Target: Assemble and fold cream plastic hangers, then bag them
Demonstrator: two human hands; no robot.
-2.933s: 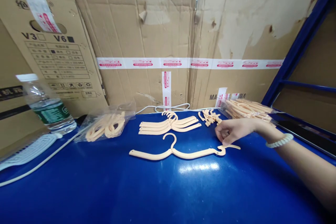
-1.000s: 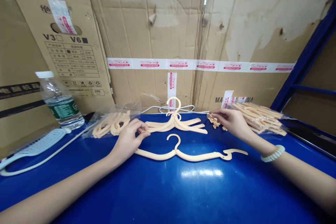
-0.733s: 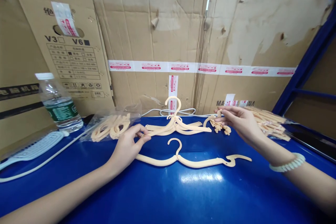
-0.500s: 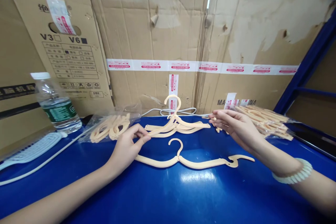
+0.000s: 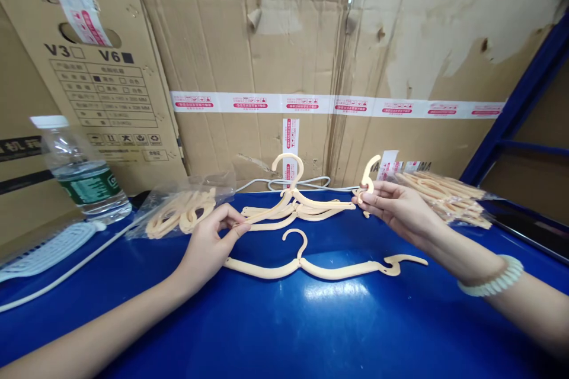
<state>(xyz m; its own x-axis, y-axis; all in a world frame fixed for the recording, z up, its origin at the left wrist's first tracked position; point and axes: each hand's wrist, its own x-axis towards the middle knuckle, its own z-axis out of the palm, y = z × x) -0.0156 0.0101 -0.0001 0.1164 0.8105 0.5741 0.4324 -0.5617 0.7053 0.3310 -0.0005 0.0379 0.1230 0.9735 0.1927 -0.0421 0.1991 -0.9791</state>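
My left hand (image 5: 212,240) is closed, pinching the left arm tip of a cream hanger (image 5: 322,204) whose hook stands up. Beneath that hanger lie several more folded hanger arms (image 5: 306,217). Between the fingertips of my right hand (image 5: 400,207) is a small cream hook-shaped piece (image 5: 368,177), held upright. A few more small pieces (image 5: 366,214) lie by those fingertips, partly hidden. Nearer me, another cream hanger (image 5: 342,272) lies spread flat, with a notched hook-shaped end piece (image 5: 393,265) at its right arm. Its left tip is close to my left hand.
On the blue table (image 5: 284,331), plastic bags of cream parts lie left (image 5: 178,216) and right (image 5: 444,195). A water bottle (image 5: 89,180), a light blue hairbrush (image 5: 53,249) and a white cable (image 5: 80,272) are at the left. Cardboard (image 5: 249,59) stands behind.
My right hand has picked up a small hook-shaped piece and raised it upright. My left hand keeps its pinch on the hanger arm. The view has shifted slightly.
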